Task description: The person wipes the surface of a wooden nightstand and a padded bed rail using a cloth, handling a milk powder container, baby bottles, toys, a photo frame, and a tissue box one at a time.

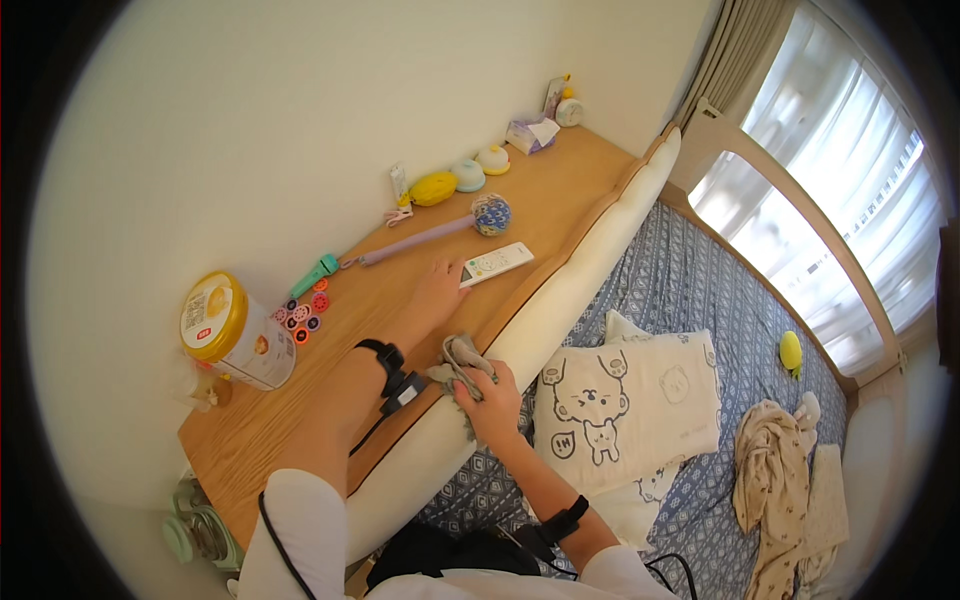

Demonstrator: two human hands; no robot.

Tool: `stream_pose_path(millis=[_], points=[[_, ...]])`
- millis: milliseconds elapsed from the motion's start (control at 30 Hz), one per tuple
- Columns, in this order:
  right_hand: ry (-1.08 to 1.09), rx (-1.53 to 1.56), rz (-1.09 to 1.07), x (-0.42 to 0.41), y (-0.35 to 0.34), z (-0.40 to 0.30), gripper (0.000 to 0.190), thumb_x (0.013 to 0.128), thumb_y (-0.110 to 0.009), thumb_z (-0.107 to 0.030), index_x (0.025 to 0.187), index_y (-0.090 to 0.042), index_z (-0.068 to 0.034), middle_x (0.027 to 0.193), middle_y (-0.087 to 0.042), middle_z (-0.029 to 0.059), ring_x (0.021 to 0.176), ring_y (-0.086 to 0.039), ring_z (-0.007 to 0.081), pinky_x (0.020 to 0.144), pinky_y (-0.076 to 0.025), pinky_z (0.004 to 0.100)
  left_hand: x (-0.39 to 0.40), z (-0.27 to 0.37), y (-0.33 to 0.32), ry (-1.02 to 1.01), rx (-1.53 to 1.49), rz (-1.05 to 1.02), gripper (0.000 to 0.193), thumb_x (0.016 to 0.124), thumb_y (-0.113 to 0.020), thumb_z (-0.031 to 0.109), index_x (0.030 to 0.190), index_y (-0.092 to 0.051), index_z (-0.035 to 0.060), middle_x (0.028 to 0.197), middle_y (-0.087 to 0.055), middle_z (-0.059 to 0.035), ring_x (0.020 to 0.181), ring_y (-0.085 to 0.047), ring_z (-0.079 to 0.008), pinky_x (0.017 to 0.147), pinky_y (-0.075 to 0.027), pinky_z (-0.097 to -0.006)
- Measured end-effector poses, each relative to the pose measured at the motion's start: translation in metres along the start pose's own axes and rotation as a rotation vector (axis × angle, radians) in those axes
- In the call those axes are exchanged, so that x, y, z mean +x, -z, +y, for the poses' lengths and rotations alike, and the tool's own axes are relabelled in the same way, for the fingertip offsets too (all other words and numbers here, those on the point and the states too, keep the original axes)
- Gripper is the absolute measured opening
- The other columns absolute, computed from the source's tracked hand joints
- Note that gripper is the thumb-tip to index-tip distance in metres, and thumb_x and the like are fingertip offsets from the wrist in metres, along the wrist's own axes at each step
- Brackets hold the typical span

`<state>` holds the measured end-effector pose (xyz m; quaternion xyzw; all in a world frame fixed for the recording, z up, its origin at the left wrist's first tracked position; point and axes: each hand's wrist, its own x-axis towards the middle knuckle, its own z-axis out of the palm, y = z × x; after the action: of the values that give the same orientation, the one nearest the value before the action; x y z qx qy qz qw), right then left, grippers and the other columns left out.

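My left hand is at the near end of a white remote control, its fingers and thumb around that end. The remote lies on the wooden shelf top behind the headboard. My right hand grips a crumpled grey-green cloth at the shelf's front edge, above the cream padded headboard. Beyond the remote lies a lilac-handled massage hammer with a blue patterned ball head. Both forearms wear black straps with cables.
Along the wall stand a gold-lidded can, a teal flashlight with several small discs, a yellow toy, two domed items, a tissue pack and a clock. Bear-print pillows and clothes lie on the bed.
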<state>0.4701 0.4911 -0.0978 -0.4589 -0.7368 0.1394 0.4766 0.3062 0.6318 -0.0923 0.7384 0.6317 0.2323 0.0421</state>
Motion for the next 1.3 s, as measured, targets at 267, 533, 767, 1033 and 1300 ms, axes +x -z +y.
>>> stream_pose_path(millis=[267,533,767,1033,1300], points=[[-0.382,0.298,0.134,0.025,0.003,-0.006,0.019,0.078,-0.067,-0.015,0.096,-0.066,-0.009,0.097,-0.056,0.0120,0.089,-0.057,0.0297,0.075,-0.047,0.0333,-0.097,-0.006,0.066,0.088,-0.075,0.094,0.045,0.073,-0.069,0.018,0.112,-0.051,0.0038,0.103,-0.055,-0.0175,0.095,-0.053,-0.0346,0.079,-0.045,-0.0421],[0.140,0.014,-0.412,0.072,-0.038,-0.036,0.013,0.079,-0.065,-0.025,0.090,-0.066,-0.019,0.098,-0.057,0.0116,0.093,-0.055,0.0302,0.075,-0.048,0.0400,-0.160,-0.003,0.105,0.277,-0.167,-0.015,0.046,0.068,-0.072,0.013,0.108,-0.052,0.0043,0.098,-0.060,-0.0182,0.092,-0.058,-0.0347,0.076,-0.047,-0.0425],[0.002,-0.207,-0.327,0.087,-0.024,-0.010,0.015,0.081,-0.063,-0.024,0.093,-0.066,-0.017,0.099,-0.055,0.0134,0.091,-0.055,0.0317,0.075,-0.048,0.0406,-0.218,-0.023,0.129,0.379,-0.213,0.245,0.044,0.068,-0.072,0.009,0.107,-0.053,0.0038,0.095,-0.060,-0.0174,0.090,-0.058,-0.0347,0.076,-0.047,-0.0398],[0.269,0.150,-0.205,0.063,-0.043,-0.064,0.020,0.084,-0.060,-0.021,0.103,-0.066,-0.021,0.102,-0.054,0.0169,0.092,-0.055,0.0349,0.077,-0.047,0.0389,-0.217,0.012,0.153,0.300,-0.060,0.312,0.045,0.068,-0.073,0.011,0.107,-0.053,0.0033,0.096,-0.060,-0.0167,0.089,-0.059,-0.0332,0.076,-0.047,-0.0395],[-0.129,0.277,0.106,0.085,-0.032,-0.035,0.021,0.086,-0.058,-0.017,0.105,-0.063,-0.010,0.100,-0.053,0.0181,0.086,-0.055,0.0337,0.074,-0.046,0.0379,-0.219,0.023,0.176,0.688,-0.717,0.135,0.036,0.084,-0.064,0.028,0.109,-0.051,0.0066,0.092,-0.058,-0.0062,0.075,-0.056,-0.0140,0.062,-0.046,-0.0261]])
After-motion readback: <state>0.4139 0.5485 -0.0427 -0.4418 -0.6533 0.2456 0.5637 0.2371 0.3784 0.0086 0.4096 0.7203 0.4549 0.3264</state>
